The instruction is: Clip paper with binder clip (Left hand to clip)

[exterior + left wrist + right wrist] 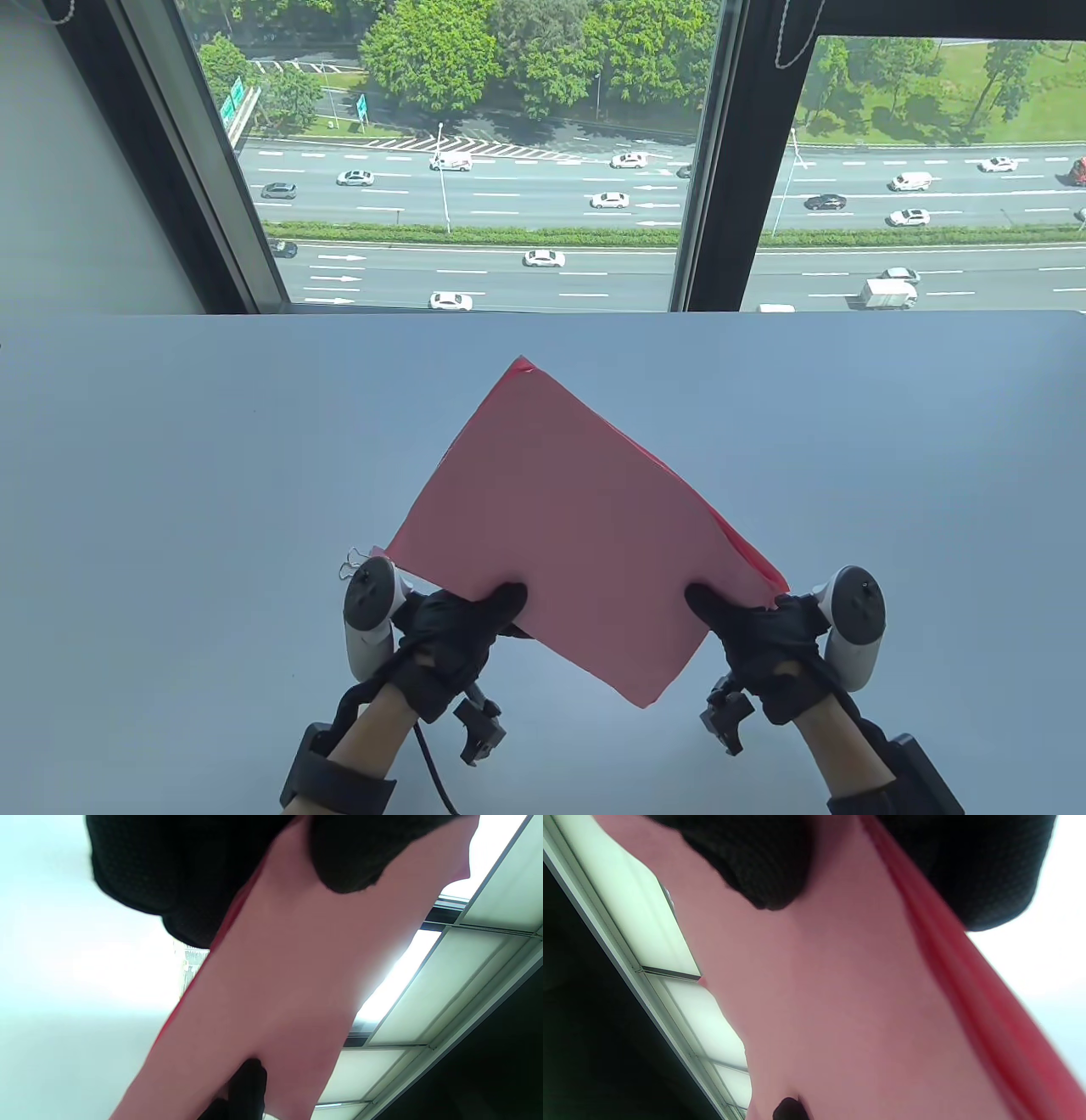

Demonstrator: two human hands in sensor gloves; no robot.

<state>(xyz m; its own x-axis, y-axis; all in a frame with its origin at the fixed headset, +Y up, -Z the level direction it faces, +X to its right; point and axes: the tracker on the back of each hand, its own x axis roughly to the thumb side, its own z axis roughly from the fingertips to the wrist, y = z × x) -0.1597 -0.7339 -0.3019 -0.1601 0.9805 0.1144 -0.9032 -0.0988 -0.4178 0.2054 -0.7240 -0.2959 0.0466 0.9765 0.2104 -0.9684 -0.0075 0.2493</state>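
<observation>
A stack of pink paper (585, 526) is held tilted above the white table (170, 475), one corner pointing down toward me. My left hand (462, 624) grips its lower left edge, thumb on top. My right hand (751, 624) grips its lower right edge, thumb on top. A binder clip's wire handles (352, 564) show on the table just left of the paper, behind the left hand's tracker; the clip's body is hidden. In the left wrist view the paper (280, 993) fills the middle under the gloved fingers (169, 874). In the right wrist view the paper (848, 997) shows its layered red edge.
A window (475, 161) with dark frames runs along the table's far edge, a highway below. A wall (76, 187) stands at the far left. Ceiling light panels (424, 1005) show in both wrist views.
</observation>
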